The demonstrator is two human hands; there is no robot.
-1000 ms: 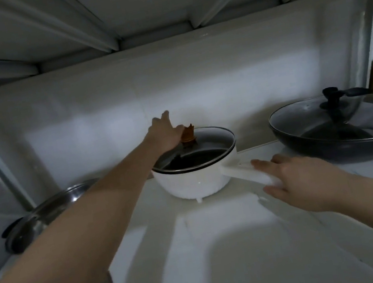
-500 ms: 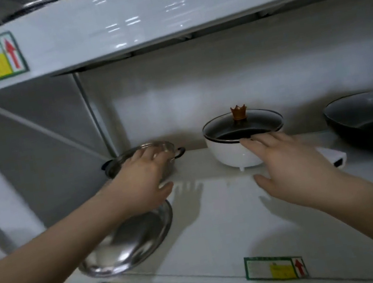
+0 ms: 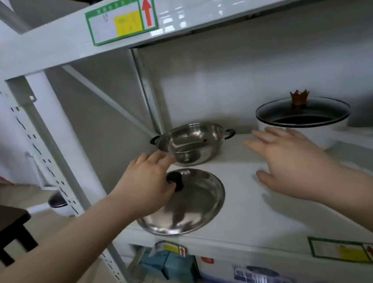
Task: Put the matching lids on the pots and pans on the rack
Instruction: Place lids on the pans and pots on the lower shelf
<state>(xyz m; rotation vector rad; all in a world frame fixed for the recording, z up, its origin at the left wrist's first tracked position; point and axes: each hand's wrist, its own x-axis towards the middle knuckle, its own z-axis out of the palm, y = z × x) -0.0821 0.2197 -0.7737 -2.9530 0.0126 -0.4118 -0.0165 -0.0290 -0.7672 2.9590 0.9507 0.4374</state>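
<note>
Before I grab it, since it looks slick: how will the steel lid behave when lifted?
The steel lid looks thin and rigid, so probably light. Its polished surface may be slippery; the black knob offers a safer hold. It overhangs the shelf edge, so pushing may tip it.

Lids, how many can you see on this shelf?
2. The steel lid lies flat at the shelf's front, off its steel pot. The glass lid sits on the white pot. The cropped pan at right may hide another.

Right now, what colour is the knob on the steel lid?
Black; the knob shows best in the head view, beside the left hand.
</note>
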